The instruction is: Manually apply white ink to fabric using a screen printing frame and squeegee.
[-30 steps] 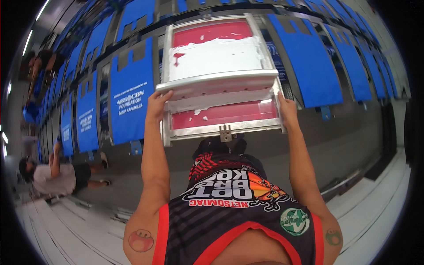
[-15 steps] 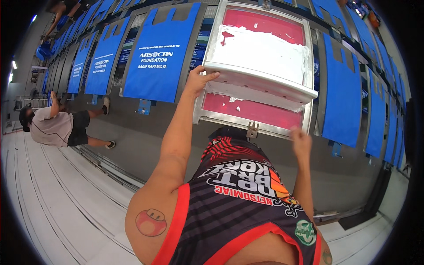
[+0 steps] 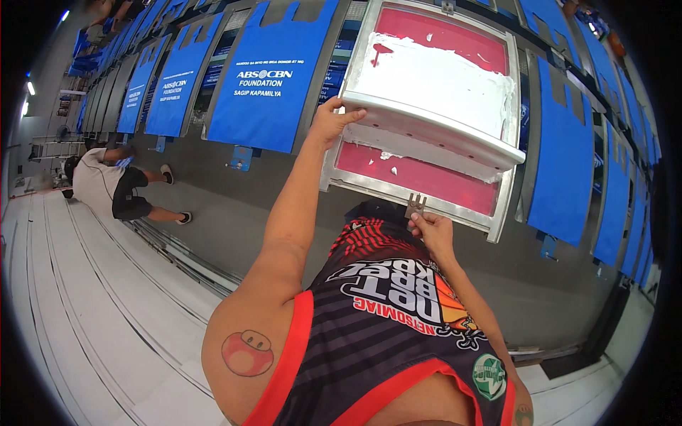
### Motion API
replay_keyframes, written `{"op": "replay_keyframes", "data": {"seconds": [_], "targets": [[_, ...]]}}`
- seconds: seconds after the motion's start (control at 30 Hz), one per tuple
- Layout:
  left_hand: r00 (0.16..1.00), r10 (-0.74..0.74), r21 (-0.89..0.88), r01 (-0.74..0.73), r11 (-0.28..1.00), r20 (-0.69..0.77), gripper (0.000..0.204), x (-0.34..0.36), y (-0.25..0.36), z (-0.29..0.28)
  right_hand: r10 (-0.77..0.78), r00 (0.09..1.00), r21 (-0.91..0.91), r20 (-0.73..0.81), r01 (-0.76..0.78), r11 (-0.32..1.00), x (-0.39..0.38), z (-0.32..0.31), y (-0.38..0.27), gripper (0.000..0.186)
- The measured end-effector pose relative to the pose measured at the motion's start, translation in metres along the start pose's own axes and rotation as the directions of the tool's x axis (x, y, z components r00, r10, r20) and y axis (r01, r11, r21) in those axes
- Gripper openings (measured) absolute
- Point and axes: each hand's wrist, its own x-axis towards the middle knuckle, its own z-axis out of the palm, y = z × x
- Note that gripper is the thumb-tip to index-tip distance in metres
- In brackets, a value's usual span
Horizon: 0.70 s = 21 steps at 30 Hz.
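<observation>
My feed shows the left hand (image 3: pixel 332 123) gripping the metal squeegee (image 3: pixel 432 130) end, likely steadying it across the framed screen (image 3: pixel 499 206); the right hand (image 3: pixel 435 231) pinches the near bracket (image 3: pixel 415 204).

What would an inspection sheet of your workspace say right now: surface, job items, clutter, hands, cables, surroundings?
Surface: grey boards in rows, bearing blue cut-handle bags.
Job items: silver screen-printing frame with pink mesh, partly covered in white ink; metal squeegee spans it crosswise; slotted metal bracket at its near edge.
Clutter: small ink blobs on the near mesh.
Left hand: grips the squeegee's left end.
Right hand: at the bracket; grip unclear.
Cables: nothing seen.
Surroundings: grey floor beside the rows; a person in a pale shirt and dark shorts on the left.
</observation>
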Motion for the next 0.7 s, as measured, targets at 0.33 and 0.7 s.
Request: {"op": "replay_keyframes", "data": {"seconds": [0.33,0.7], "targets": [[0.999,-0.016,-0.015,0.017,1.0,0.032,0.041,-0.002,0.001,-0.002,0.031,0.999,0.005,0.033,-0.031,1.0,0.003,-0.003,-0.001,0.02],[0.966,0.044,0.746,-0.226,0.626,0.255,0.052,-0.015,0.083,0.014,-0.732,0.681,-0.882,-0.009,0.34,0.327,-0.008,-0.103,-0.156,0.061]]}}
